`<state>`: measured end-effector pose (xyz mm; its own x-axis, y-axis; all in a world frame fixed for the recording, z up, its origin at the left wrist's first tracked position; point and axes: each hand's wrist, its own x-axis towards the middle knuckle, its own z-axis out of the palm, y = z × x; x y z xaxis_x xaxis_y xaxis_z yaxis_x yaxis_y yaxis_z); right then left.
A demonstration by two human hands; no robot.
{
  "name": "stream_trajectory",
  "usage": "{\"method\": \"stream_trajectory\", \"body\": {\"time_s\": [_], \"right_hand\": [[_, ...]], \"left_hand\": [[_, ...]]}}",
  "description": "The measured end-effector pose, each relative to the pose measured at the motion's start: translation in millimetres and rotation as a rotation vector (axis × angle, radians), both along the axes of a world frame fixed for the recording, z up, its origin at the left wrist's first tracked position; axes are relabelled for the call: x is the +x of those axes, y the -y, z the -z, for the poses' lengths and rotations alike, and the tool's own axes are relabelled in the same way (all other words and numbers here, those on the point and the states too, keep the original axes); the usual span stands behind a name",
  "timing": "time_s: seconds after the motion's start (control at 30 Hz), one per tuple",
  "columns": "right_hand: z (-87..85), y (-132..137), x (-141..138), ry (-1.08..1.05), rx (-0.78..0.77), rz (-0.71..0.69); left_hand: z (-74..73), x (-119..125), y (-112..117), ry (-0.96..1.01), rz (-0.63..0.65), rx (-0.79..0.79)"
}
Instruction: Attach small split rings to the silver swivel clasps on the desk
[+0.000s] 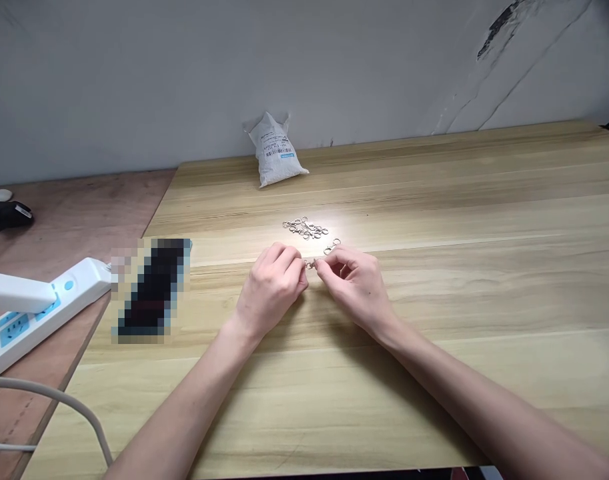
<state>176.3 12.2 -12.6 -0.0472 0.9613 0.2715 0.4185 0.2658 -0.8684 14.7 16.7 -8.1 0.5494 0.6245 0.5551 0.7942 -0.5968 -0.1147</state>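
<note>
Between my two hands is a small metal lobster clasp (311,265), mostly covered by my fingers. My left hand (275,280) is closed and pinches its left end. From the other side, the thumb and fingers of my right hand (357,280) pinch the right end. Just beyond my right fingers, another lobster clasp with a ring (332,247) lies on the table. A loose pile of similar clasps and rings (307,229) sits a little farther back.
A white plastic packet with a printed label (279,153) stands near the wall. To the left, a blurred dark phone-like slab (151,290) lies on the wooden table (484,280). A white power strip (79,283) and a grey cable (79,403) are at the far left.
</note>
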Motion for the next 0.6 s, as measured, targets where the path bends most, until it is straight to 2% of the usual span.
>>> {"method": "stream_trajectory", "body": {"time_s": [0.33, 0.6], "right_hand": [[-3.5, 0.4, -1.8, -0.019, -0.054, 0.033], [0.4, -1.6, 3.4, 0.164, 0.121, -0.038]], "left_hand": [[3.0, 1.8, 1.3, 0.014, 0.014, 0.011], [2.8, -0.3, 1.1, 0.092, 0.015, -0.074]]}}
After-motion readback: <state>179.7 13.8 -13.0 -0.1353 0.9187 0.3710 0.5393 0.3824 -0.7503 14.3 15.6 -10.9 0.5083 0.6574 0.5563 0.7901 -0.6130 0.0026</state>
